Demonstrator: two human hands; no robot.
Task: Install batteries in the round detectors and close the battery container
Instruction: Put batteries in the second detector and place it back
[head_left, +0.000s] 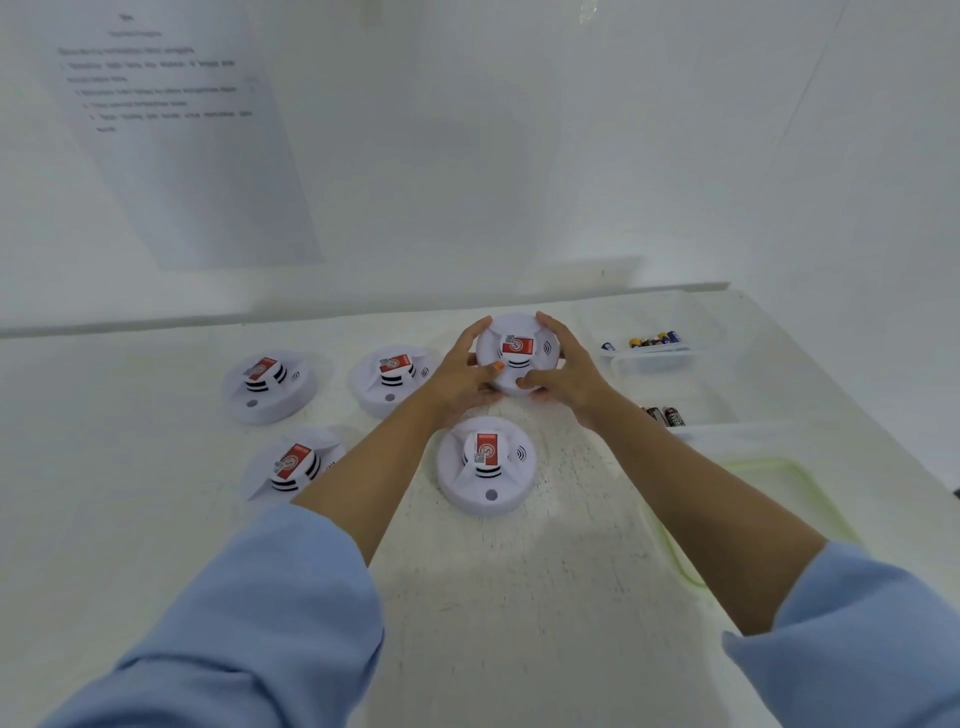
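White table (519, 597) stretched ahead; the far detector (518, 358) was held face up between both hands, left hand (460, 376) and right hand (569, 374) curled on opposite rims. Batteries (652, 340) lay rightward, nearer the right hand.

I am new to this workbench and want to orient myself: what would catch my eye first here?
The left hand and right hand grip one round detector, red-labelled, at mid-table. Four more detectors lie left of it and nearer the person. Batteries sit in a clear container on the right.
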